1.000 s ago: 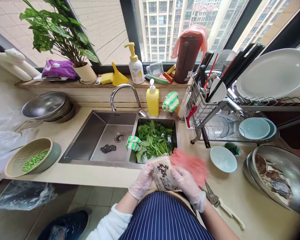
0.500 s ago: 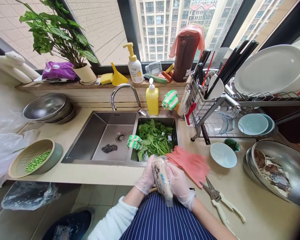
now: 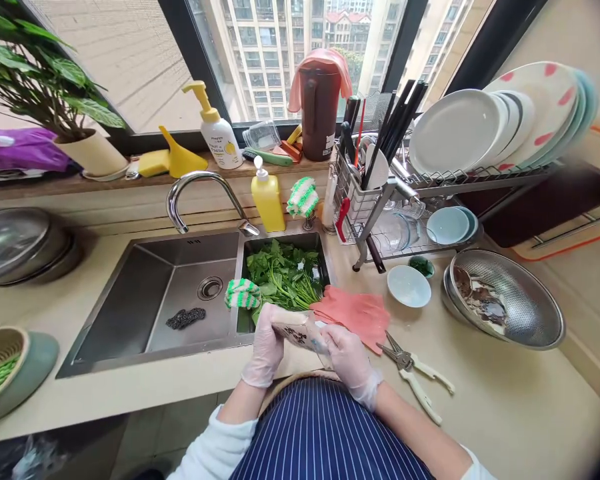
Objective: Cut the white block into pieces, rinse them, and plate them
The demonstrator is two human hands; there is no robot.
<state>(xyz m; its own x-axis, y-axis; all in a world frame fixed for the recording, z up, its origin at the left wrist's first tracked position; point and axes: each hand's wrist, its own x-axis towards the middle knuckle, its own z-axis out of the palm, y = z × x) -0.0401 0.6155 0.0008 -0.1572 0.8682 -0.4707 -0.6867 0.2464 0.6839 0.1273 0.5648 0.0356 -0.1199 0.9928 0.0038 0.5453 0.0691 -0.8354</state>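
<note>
Head view | I see the packet [image 3: 299, 331] over the counter [image 3: 180, 387] edge, just before the greens [image 3: 280, 273] | long axis runs left to right, hand to hand | left hand [image 3: 266, 347] and right hand [image 3: 347, 360] each clasp an end

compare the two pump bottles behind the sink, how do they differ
The white bottle has a yellow pump; the yellow bottle has a white pump. The white bottle stands up on the window sill, while the yellow bottle stands lower down, beside the tap. The white bottle carries a printed label; the yellow bottle looks plain. Both stand upright.
</note>
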